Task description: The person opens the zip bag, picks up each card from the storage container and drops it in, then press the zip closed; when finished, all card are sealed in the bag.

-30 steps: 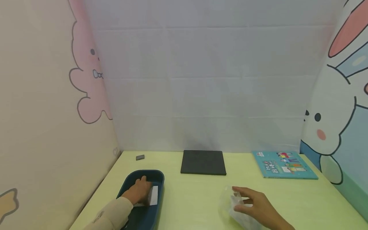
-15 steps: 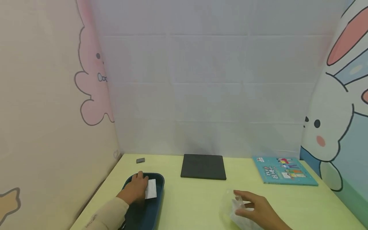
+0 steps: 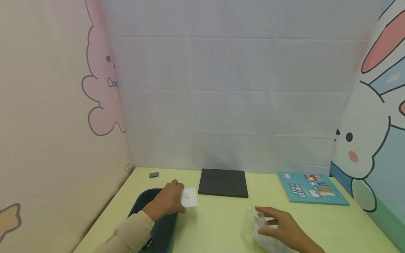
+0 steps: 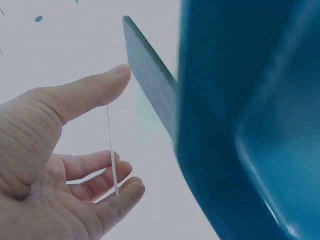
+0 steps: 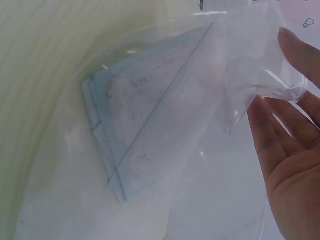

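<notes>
My left hand (image 3: 169, 198) holds a small white card (image 3: 189, 197) with line marks on it, just above the right rim of the dark blue bin (image 3: 172, 232). In the left wrist view the card (image 4: 113, 150) shows edge-on, between thumb and fingers. My right hand (image 3: 280, 225) holds the mouth of a clear plastic bag (image 3: 248, 228), thumb and fingers spread apart at it. Through the plastic in the right wrist view, several pale cards with light blue edges (image 5: 102, 100) lie inside the bag. Exactly how the fingers grip the plastic is hard to tell.
A flat black slab (image 3: 223, 182) lies at the table's back middle. A blue picture book (image 3: 313, 188) is at back right, and a small grey block (image 3: 154, 174) at back left. Printed walls stand on both sides, with a white sheet (image 3: 227, 105) behind.
My left hand has lifted the white card out of the blue bin and carried it right, over the rim. The right hand and plastic bag stay nearly in place.
</notes>
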{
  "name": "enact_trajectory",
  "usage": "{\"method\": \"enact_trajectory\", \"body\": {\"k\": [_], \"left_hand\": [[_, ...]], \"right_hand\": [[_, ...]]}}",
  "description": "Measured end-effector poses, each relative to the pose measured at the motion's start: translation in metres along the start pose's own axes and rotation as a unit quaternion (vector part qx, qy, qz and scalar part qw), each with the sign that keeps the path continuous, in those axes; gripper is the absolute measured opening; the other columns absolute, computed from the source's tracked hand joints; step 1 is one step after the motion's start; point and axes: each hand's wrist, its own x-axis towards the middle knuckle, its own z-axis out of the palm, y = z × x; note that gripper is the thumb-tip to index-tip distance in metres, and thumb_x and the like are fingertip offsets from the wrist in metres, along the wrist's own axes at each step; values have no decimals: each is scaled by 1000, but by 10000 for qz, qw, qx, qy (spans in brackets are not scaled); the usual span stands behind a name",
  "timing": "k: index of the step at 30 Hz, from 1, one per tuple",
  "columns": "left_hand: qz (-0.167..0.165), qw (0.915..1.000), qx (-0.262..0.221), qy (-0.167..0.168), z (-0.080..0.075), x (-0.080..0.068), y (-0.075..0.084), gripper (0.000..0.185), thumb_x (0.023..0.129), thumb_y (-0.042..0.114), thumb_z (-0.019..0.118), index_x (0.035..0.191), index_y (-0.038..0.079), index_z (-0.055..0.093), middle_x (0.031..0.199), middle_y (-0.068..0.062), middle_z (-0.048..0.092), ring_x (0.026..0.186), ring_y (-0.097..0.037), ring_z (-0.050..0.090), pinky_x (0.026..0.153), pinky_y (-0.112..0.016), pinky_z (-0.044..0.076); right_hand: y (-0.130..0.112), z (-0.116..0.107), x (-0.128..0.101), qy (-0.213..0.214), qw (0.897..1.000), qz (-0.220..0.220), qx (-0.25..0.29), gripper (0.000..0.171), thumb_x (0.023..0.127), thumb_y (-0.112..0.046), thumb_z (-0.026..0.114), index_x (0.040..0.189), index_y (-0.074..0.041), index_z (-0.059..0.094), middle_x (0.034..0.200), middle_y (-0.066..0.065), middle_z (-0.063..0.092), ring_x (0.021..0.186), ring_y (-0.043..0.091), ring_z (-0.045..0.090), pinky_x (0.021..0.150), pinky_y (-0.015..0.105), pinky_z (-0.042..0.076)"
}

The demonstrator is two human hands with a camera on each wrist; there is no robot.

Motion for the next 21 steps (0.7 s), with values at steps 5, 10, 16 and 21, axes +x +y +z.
{"method": "enact_trajectory", "body": {"k": [5, 10, 16, 21], "left_hand": [[282, 9993, -47, -250, 5, 9, 32, 79, 60, 26, 98, 125, 0, 62, 103, -6, 55, 80, -19, 47, 66, -33, 45], [404, 9981, -248, -387, 15, 19, 59, 81, 55, 20, 101, 125, 4, 64, 103, -3, 52, 78, -14, 49, 68, -29, 47], [502, 9972, -114, -544, 27, 23, 90, 81, 56, 14, 101, 126, 3, 62, 104, -3, 50, 78, -11, 49, 71, -24, 49], [510, 9963, -211, -658, 24, 23, 106, 82, 59, 18, 100, 130, 9, 61, 109, -4, 49, 74, -10, 49, 65, -24, 47]], "right_hand": [[-3, -2, 4, -75, 9999, 102, 27, 61, 87, -23, 80, 137, 3, 57, 127, 22, 63, 104, 18, 67, 79, 30, 57], [-3, -3, 5, -57, 10000, 18, 3, 60, 88, -23, 78, 136, 4, 57, 125, 23, 64, 104, 19, 67, 79, 30, 57], [-2, -2, 3, -114, 9999, 53, 75, 60, 89, -23, 78, 137, 5, 56, 126, 23, 63, 107, 15, 66, 80, 30, 56], [0, -1, 4, -158, 9998, -35, 98, 60, 89, -22, 78, 138, 4, 55, 129, 25, 61, 108, 13, 64, 81, 31, 56]]}}
